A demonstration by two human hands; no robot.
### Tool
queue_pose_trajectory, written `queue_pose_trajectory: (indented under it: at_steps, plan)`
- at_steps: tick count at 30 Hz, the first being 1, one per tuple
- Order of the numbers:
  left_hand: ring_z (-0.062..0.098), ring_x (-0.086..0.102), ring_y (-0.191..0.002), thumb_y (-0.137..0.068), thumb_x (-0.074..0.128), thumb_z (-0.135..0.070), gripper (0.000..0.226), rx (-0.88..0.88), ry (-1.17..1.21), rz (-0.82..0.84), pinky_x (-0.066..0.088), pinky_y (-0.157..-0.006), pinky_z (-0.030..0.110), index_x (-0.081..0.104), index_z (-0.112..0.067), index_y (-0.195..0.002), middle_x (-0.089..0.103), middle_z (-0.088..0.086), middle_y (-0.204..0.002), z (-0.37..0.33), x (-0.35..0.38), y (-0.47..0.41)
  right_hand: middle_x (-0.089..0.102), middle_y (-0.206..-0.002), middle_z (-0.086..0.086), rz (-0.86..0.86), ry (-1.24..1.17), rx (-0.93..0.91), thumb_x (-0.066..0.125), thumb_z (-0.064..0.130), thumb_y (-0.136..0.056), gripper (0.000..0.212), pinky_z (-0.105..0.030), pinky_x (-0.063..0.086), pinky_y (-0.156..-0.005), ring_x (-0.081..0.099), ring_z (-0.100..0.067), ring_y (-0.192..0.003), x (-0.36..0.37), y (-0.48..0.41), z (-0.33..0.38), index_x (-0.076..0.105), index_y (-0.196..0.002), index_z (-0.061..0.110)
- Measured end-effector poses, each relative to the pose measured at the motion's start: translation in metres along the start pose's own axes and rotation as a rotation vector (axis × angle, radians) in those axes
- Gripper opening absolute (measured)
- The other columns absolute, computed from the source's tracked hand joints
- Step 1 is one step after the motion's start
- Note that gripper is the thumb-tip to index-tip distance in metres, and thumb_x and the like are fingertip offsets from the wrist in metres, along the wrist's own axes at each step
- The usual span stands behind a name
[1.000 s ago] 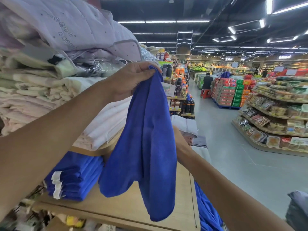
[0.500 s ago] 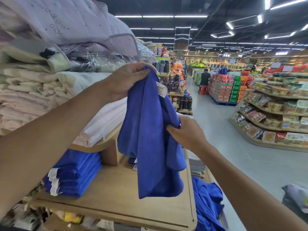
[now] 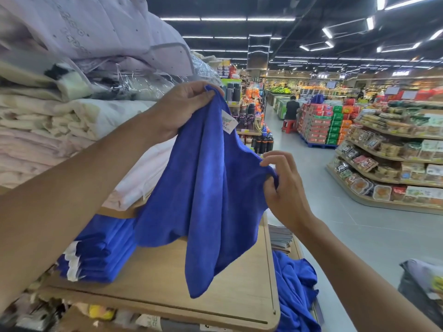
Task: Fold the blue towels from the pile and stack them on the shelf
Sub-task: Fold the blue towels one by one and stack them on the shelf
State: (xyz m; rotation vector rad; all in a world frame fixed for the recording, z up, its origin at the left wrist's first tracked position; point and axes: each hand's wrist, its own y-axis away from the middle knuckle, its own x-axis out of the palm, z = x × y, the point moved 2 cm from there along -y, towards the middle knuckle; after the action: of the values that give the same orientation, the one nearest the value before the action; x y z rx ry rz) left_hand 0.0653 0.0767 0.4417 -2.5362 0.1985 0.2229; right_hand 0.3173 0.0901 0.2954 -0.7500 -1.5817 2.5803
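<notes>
A blue towel (image 3: 211, 192) with a white label hangs in the air above the wooden shelf (image 3: 239, 291). My left hand (image 3: 184, 109) pinches its top corner up high. Lower and to the right, my right hand (image 3: 282, 188) pinches another corner, so the top edge stretches between them and the rest droops to a point. A stack of folded blue towels (image 3: 100, 255) lies on the shelf at the left. A loose pile of blue towels (image 3: 294, 291) sits below the shelf's right end.
Folded cream and pink bedding (image 3: 48, 130) is piled high on the upper shelf at left. A grey aisle floor (image 3: 347, 226) runs to the right, with a shelf of packaged goods (image 3: 393, 164) beyond. A person (image 3: 291, 109) stands far down the aisle.
My right hand has slid out along the towel's edge to the right and now pinches a corner, spreading the towel wider. My left hand has kept its hold on the top corner.
</notes>
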Motion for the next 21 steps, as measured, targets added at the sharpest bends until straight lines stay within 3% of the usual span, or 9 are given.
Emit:
queue_pose_trajectory:
  at_steps: [2, 4, 6, 8, 10, 13, 16, 19, 21]
  plan:
    - [0.008, 0.070, -0.085, -0.104, 0.054, -0.018, 0.026, 0.004, -0.018, 0.020, 0.056, -0.078, 0.022, 0.077, -0.027, -0.096, 0.075, -0.005, -0.094, -0.003, 0.002, 0.000, 0.048, -0.130, 0.001, 0.071, -0.004, -0.067, 0.039, -0.019, -0.076, 0.056, -0.019, 0.046, -0.093, 0.052, -0.010, -0.122, 0.004, -0.002, 0.003, 0.060, -0.108, 0.021]
    - [0.007, 0.069, -0.086, -0.104, 0.054, -0.019, 0.027, 0.011, -0.039, 0.057, 0.056, -0.079, 0.021, 0.078, -0.029, -0.096, 0.075, -0.007, -0.095, -0.006, 0.003, 0.002, 0.048, -0.135, 0.007, 0.206, -0.055, 0.002, 0.039, -0.016, -0.080, 0.057, -0.025, 0.048, -0.098, 0.052, -0.009, -0.125, 0.011, -0.004, 0.006, 0.069, -0.102, 0.027]
    - [0.007, 0.069, -0.087, -0.104, 0.054, -0.019, 0.025, 0.029, -0.046, 0.090, 0.055, -0.078, 0.020, 0.077, -0.029, -0.097, 0.075, -0.007, -0.095, -0.008, 0.005, 0.004, 0.048, -0.137, 0.014, 0.320, -0.125, 0.167, 0.050, 0.006, -0.090, 0.041, -0.034, 0.050, -0.103, 0.049, -0.001, -0.127, 0.021, -0.009, 0.012, 0.073, -0.105, 0.035]
    - [0.007, 0.069, -0.086, -0.104, 0.054, -0.020, 0.024, 0.042, -0.034, 0.107, 0.055, -0.078, 0.020, 0.077, -0.028, -0.098, 0.075, -0.007, -0.095, -0.009, 0.006, 0.006, 0.049, -0.134, 0.019, 0.417, -0.244, 0.295, 0.059, 0.040, -0.086, 0.028, -0.034, 0.049, -0.105, 0.048, 0.008, -0.123, 0.031, -0.011, 0.020, 0.072, -0.111, 0.044]
    - [0.006, 0.069, -0.085, -0.104, 0.054, -0.020, 0.024, 0.048, -0.034, 0.112, 0.055, -0.078, 0.019, 0.076, -0.028, -0.099, 0.074, -0.008, -0.095, -0.010, 0.005, 0.007, 0.055, -0.126, 0.017, 0.513, -0.348, 0.325, 0.064, 0.049, -0.084, 0.029, -0.034, 0.051, -0.102, 0.057, 0.002, -0.117, 0.040, -0.011, 0.027, 0.073, -0.111, 0.044]
    - [0.005, 0.068, -0.085, -0.104, 0.055, -0.021, 0.023, 0.044, -0.059, 0.103, 0.054, -0.077, 0.019, 0.076, -0.029, -0.100, 0.074, -0.008, -0.095, -0.008, 0.000, 0.010, 0.068, -0.109, 0.004, 0.485, -0.400, 0.325, 0.069, 0.026, -0.094, 0.010, -0.045, 0.057, -0.090, 0.068, -0.014, -0.100, 0.048, -0.009, 0.031, 0.077, -0.101, 0.028]
    - [0.010, 0.069, -0.086, -0.102, 0.057, -0.024, 0.019, 0.030, -0.042, 0.075, 0.057, -0.080, 0.024, 0.076, -0.028, -0.101, 0.074, -0.005, -0.097, -0.006, -0.009, 0.012, 0.070, -0.101, 0.005, 0.342, -0.367, 0.298, 0.068, 0.013, -0.096, 0.010, -0.049, 0.056, -0.084, 0.066, -0.019, -0.095, 0.045, -0.009, 0.029, 0.073, -0.102, 0.020]
    - [0.011, 0.070, -0.085, -0.102, 0.057, -0.024, 0.019, 0.027, -0.041, 0.029, 0.058, -0.079, 0.026, 0.076, -0.029, -0.100, 0.074, -0.004, -0.098, -0.005, -0.016, 0.014, 0.063, -0.107, 0.010, 0.220, -0.390, 0.223, 0.068, 0.003, -0.093, 0.026, -0.037, 0.052, -0.087, 0.061, -0.016, -0.102, 0.037, -0.010, 0.026, 0.062, -0.104, 0.026]
    - [0.009, 0.070, -0.084, -0.103, 0.056, -0.022, 0.022, 0.037, -0.038, 0.000, 0.057, -0.077, 0.023, 0.077, -0.029, -0.099, 0.075, -0.005, -0.097, -0.004, -0.016, 0.014, 0.058, -0.105, 0.005, 0.213, -0.347, 0.145, 0.063, -0.002, -0.091, 0.031, -0.024, 0.046, -0.084, 0.057, -0.012, -0.101, 0.034, -0.009, 0.025, 0.063, -0.097, 0.028]
